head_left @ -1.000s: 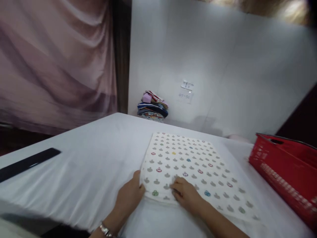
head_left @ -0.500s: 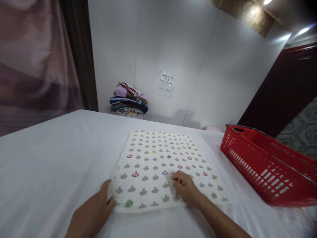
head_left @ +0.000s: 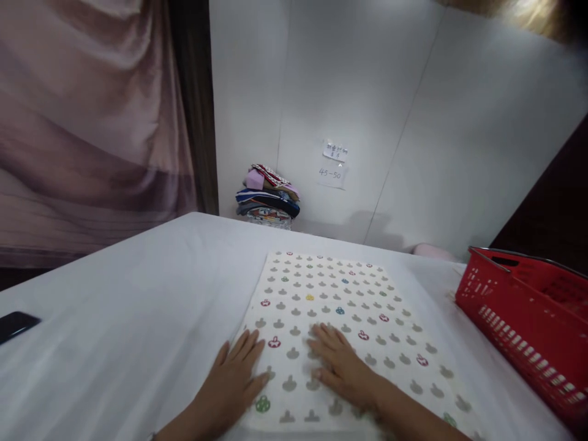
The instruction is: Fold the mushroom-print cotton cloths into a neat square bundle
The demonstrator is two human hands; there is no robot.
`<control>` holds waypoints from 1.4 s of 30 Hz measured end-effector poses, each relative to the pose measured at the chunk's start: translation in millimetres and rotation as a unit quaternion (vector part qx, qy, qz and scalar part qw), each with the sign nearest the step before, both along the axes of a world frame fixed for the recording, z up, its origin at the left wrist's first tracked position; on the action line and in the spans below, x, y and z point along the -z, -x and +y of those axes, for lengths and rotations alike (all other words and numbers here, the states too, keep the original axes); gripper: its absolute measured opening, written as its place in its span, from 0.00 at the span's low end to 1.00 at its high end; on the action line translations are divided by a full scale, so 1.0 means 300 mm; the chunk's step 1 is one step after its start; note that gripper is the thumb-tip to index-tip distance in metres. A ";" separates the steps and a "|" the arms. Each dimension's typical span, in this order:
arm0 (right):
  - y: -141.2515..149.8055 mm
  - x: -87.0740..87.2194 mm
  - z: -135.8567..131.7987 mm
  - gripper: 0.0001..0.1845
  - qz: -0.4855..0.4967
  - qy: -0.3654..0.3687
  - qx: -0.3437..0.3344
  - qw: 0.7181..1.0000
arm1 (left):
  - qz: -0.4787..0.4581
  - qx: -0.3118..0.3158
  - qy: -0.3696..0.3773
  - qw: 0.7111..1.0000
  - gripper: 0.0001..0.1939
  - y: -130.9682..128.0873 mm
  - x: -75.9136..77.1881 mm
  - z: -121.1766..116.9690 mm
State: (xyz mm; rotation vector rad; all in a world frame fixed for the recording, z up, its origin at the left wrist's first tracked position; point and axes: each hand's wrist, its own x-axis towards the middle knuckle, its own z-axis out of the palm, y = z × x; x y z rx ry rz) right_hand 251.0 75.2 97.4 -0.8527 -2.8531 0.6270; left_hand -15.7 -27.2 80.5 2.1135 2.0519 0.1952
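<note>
rightward, a red basket [head_left: 542, 324], inside mostly hidden — hands [head_left: 229, 380] [head_left: 343, 366] splayed over printed cloth [head_left: 328, 297]

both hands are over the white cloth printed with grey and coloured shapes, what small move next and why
Probably a light smoothing sweep of the right hand rightward across the white printed cloth. The left hand lies over the cloth's left edge, where it could steady it, and both hands are palm down, fingers spread, pinching nothing.
</note>
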 end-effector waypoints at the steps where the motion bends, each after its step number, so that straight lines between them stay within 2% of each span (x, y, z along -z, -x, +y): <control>1: 0.000 -0.004 0.028 0.30 0.001 -0.016 0.015 1.000 | 0.000 0.001 -0.003 1.000 0.30 -0.004 -0.013 0.014; 3: 0.000 -0.003 0.094 0.31 -0.010 -0.044 0.056 0.997 | 0.002 0.020 -0.039 0.999 0.31 -0.009 -0.026 0.055; 5: -0.003 0.012 0.154 0.33 -0.042 -0.040 0.093 0.994 | 0.001 0.049 -0.066 0.997 0.32 -0.005 -0.018 0.099; 8: -0.003 0.039 0.207 0.35 -0.074 -0.009 0.113 0.991 | -0.006 0.054 -0.043 0.998 0.34 0.007 0.012 0.134; 13: 0.097 0.020 0.285 0.34 -0.038 -0.035 0.084 0.995 | -0.033 0.054 -0.034 0.997 0.34 -0.007 0.007 0.112; 16: 0.197 0.010 0.382 0.37 -0.085 -0.024 0.090 0.992 | -0.041 0.085 -0.062 0.994 0.35 -0.011 0.006 0.093; 19: 0.264 0.026 0.472 0.37 -0.126 0.004 0.125 0.984 | -0.016 0.122 -0.086 0.989 0.33 0.012 0.049 0.083; 22: 0.313 0.036 0.519 0.37 -0.117 0.007 0.142 0.983 | 0.022 0.144 -0.133 0.980 0.34 0.040 0.125 0.087; 25: 0.391 0.027 0.547 0.38 -0.103 -0.007 0.122 0.987 | 0.066 0.177 -0.208 0.960 0.36 0.051 0.192 0.101; 27: 0.458 0.019 0.573 0.37 -0.113 -0.007 0.105 0.988 | 0.104 0.191 -0.253 0.943 0.33 0.051 0.211 0.109; 29: 0.521 0.017 0.606 0.36 -0.133 -0.005 0.108 0.985 | 0.144 0.192 -0.288 0.927 0.28 0.050 0.207 0.113; 33: 0.613 0.027 0.657 0.35 -0.138 -0.025 0.137 0.981 | 0.197 0.194 -0.349 0.896 0.21 0.050 0.163 0.117; 37: 0.684 0.035 0.682 0.36 -0.126 -0.030 0.091 0.987 | 0.170 0.211 -0.388 0.881 0.15 0.049 0.139 0.131; 42: 0.767 0.043 0.709 0.36 -0.139 -0.043 0.127 0.981 | 0.131 0.222 -0.399 0.880 0.11 0.046 0.136 0.134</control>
